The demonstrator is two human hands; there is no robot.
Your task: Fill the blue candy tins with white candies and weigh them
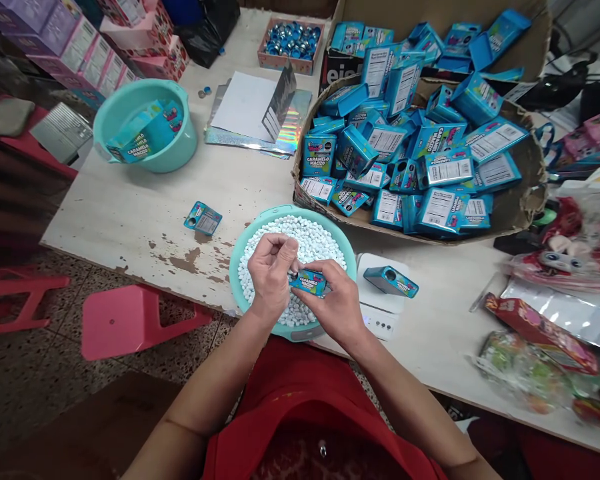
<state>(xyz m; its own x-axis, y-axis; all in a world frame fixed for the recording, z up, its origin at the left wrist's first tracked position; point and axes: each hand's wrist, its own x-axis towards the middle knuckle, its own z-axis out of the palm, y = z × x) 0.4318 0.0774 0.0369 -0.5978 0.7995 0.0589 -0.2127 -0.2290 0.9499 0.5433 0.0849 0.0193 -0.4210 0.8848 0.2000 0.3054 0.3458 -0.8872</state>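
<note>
My right hand (336,301) grips a small blue candy box (307,282) over a teal bowl (243,247) filled with small white candies (313,240). My left hand (271,270) is closed in a pinch at the box's left end; what its fingertips hold is too small to make out. Another blue box (391,281) lies on a small white scale (380,313) just right of the bowl.
A large cardboard tray (513,207) heaped with blue boxes fills the right back. A second teal bowl (145,127) with flat boxes stands at back left. One flat box (203,218) lies on the worn table. Holographic sheets, a tray of caps, pink stools and packaged toys surround.
</note>
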